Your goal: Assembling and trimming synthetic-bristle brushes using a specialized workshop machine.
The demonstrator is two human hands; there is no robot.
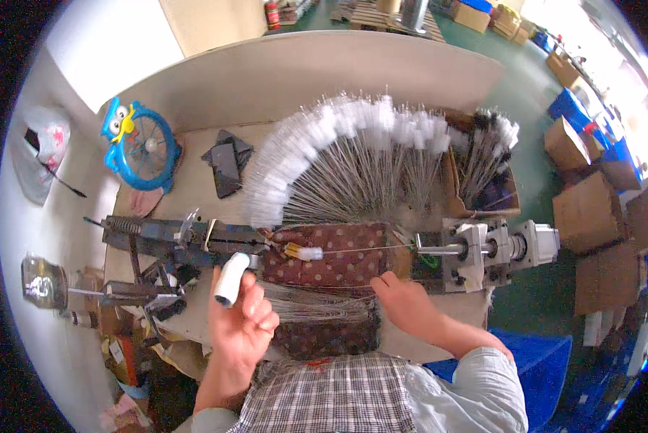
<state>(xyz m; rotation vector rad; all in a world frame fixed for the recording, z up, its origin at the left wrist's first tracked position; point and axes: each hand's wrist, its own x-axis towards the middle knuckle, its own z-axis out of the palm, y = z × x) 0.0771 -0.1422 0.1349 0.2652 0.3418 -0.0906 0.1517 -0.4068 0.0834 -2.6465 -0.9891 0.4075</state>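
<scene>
My left hand (241, 321) is raised at the left of the cloth, its fingers curled. A white tube-like cover (231, 278) sits at one of its fingers; whether the hand grips anything is unclear. My right hand (407, 303) is closed with fingertips pinched on a thin metal wire (338, 288) that runs leftward above the cloth. Behind it, a small brush with a white and yellow head (303, 252) lies along the brown dotted cloth (356, 238), and its stem reaches toward the motor-driven spindle (450, 250). Loose wires (316, 307) lie in a bundle nearest me.
Many white-bristled wire brushes (360, 137) fan out at the back. A carton (511, 198) holds more brushes. A dark metal fixture (158, 234), a phone (226, 171) and a blue toy-faced fan (151, 144) are at the left. A blue bin (533, 361) stands at right.
</scene>
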